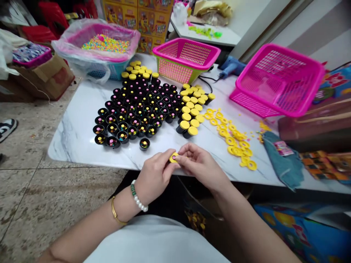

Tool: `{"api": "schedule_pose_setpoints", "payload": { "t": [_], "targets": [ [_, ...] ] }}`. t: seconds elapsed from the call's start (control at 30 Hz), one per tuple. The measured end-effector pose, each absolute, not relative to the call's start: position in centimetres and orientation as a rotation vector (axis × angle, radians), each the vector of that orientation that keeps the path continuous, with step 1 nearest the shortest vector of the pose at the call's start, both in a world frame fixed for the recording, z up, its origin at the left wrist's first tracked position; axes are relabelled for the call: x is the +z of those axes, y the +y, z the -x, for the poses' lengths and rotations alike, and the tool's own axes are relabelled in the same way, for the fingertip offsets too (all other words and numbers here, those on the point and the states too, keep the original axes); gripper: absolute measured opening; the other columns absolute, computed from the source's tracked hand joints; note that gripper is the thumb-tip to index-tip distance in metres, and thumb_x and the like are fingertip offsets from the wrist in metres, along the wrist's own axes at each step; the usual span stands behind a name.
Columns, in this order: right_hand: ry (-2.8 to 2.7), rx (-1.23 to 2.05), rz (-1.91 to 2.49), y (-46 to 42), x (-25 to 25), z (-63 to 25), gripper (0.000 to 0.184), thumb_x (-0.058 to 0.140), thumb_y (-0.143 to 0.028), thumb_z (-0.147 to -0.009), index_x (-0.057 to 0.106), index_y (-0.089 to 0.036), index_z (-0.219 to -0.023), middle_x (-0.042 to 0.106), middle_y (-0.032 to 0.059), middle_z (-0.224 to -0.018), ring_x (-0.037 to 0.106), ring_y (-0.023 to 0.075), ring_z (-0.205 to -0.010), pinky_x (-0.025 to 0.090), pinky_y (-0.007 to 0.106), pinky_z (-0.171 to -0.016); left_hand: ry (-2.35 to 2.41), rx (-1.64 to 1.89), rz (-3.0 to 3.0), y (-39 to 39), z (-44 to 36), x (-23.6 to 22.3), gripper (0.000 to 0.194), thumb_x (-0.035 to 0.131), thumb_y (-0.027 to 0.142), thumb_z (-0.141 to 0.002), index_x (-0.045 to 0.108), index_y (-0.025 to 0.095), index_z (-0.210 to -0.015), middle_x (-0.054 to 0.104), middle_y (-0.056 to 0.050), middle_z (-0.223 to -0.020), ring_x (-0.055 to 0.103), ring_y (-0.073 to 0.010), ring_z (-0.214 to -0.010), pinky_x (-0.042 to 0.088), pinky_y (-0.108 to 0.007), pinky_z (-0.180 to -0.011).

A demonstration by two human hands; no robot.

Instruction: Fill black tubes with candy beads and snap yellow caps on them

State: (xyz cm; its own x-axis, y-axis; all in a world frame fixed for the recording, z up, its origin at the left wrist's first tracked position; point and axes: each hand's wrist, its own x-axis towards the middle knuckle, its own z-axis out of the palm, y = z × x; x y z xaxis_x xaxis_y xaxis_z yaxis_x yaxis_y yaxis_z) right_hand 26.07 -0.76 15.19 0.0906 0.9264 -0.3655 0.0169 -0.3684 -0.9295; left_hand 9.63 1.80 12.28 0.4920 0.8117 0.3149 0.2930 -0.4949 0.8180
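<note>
At the near edge of the white marble-patterned table (82, 120), both hands are meeting over one small piece. The left hand (155, 175) is curling its fingers closed around a small round yellow plastic cap (173, 157), whose centre is showing a pink spot, and the right hand (199, 164) is pinching the same cap from the other side with thumb and fingertips. Whether a black cup is sitting under the cap cannot be told, since the fingers are covering it.

Just beyond the left hand, a single small black plastic cup holding coloured beads (144, 144) is standing apart from the rest. Farther ahead of it, a wide cluster of open black cups filled with coloured beads (137, 109) is spreading across the table. Ahead of the right hand, a row of black cups capped in yellow (192, 113) is standing beside that cluster. To the right of the right hand, a loose trail of yellow ring-shaped caps (233, 137) is lying on the tabletop. Well beyond both hands, a plastic-lined pink tub of multicoloured beads (105, 44) is sitting at the far edge, with an empty pink mesh plastic basket (186, 56) near it and a second pink mesh basket tilted on its side (279, 78) farther right.
</note>
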Motion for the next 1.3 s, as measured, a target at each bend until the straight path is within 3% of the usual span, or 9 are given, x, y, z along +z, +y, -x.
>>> {"api": "schedule_pose_setpoints", "payload": {
  "t": [0.2,0.3,0.4,0.5,0.7,0.83,1.0,1.2,1.3],
  "targets": [
    [-0.881,1.540,1.385,-2.1,15.0,-28.2,0.036,0.075,-0.037,-0.077,0.065,-0.015,-0.103,0.074,0.0066,-0.081,0.070,0.0150,-0.072,0.057,0.029,-0.071,0.919,0.885,-2.000,2.2,-9.6,12.8,0.023,0.060,0.015,-0.088,0.064,0.017,-0.111,0.071,-0.003,-0.084,0.064,-0.0148,-0.072,0.049,-0.024,-0.064],
    [-0.894,1.602,1.362,-1.3,14.9,-28.6,0.040,0.080,-0.035,-0.073,0.063,-0.016,-0.103,0.074,0.0054,-0.077,0.070,0.0150,-0.063,0.057,0.027,-0.062,0.918,0.896,-1.979,2.4,-9.5,13.0,0.021,0.061,0.015,-0.087,0.064,0.018,-0.107,0.071,-0.003,-0.084,0.063,-0.0141,-0.070,0.048,-0.023,-0.062],
    [-0.918,1.725,1.360,0.6,15.0,-27.9,0.039,0.081,-0.041,-0.070,0.055,-0.019,-0.089,0.065,-0.0039,-0.056,0.054,0.0083,-0.036,0.038,0.016,-0.034,0.901,0.868,-1.968,2.4,-9.5,13.0,0.019,0.060,0.014,-0.087,0.063,0.018,-0.106,0.070,-0.002,-0.083,0.062,-0.0130,-0.068,0.047,-0.022,-0.062],
    [-0.970,1.817,1.453,2.1,15.2,-27.2,0.042,0.082,-0.038,-0.067,0.046,-0.019,-0.076,0.051,-0.0111,-0.044,0.034,0.0013,-0.028,0.017,0.010,-0.028,0.874,0.791,-1.948,2.6,-9.5,13.1,0.014,0.062,0.014,-0.086,0.063,0.018,-0.099,0.067,0.001,-0.076,0.059,-0.0113,-0.064,0.045,-0.021,-0.061],
    [-1.006,1.815,1.552,2.1,15.4,-26.3,0.042,0.078,-0.040,-0.066,0.043,-0.021,-0.079,0.048,-0.0120,-0.041,0.034,0.0028,-0.027,0.020,0.010,-0.027,0.964,0.739,-1.967,2.5,-10.2,12.3,0.020,0.057,0.010,-0.086,0.062,0.016,-0.105,0.065,0.000,-0.075,0.058,-0.0117,-0.063,0.045,-0.022,-0.062],
    [-1.043,1.555,1.662,1.0,15.5,-25.3,0.032,0.069,-0.041,-0.073,0.047,-0.022,-0.087,0.055,-0.0100,-0.043,0.041,0.0073,-0.026,0.026,0.013,-0.026,0.997,0.957,-2.079,1.0,-8.9,11.6,0.039,0.056,0.014,-0.087,0.052,0.013,-0.126,0.063,0.000,-0.074,0.058,-0.0118,-0.062,0.048,-0.022,-0.062],
    [-0.909,1.153,1.716,0.6,15.4,-24.8,0.028,0.066,-0.042,-0.077,0.048,-0.021,-0.082,0.054,-0.0095,-0.044,0.042,0.0065,-0.028,0.029,0.014,-0.028,1.404,1.252,-2.130,0.5,-5.2,11.3,0.030,0.066,0.033,-0.086,0.056,0.018,-0.110,0.056,0.003,-0.071,0.053,-0.0086,-0.053,0.043,-0.020,-0.053],
    [-0.897,0.963,1.760,0.1,15.0,-25.8,0.037,0.061,-0.057,-0.078,0.052,-0.022,-0.082,0.058,-0.0048,-0.051,0.050,0.0122,-0.035,0.036,0.022,-0.034,1.589,1.154,-2.256,2.5,-4.9,12.0,0.050,0.065,0.045,-0.085,0.053,0.015,-0.122,0.058,0.003,-0.072,0.056,-0.0109,-0.055,0.041,-0.022,-0.054],
    [-0.879,0.663,1.825,-1.6,14.9,-29.3,0.032,0.061,-0.053,-0.079,0.057,-0.021,-0.080,0.058,-0.0011,-0.061,0.052,0.0133,-0.049,0.043,0.026,-0.048,1.608,1.066,-2.324,2.8,-5.2,12.1,0.055,0.064,0.046,-0.086,0.051,0.013,-0.128,0.059,0.004,-0.068,0.056,-0.0117,-0.053,0.039,-0.023,-0.053]
  ]
}}
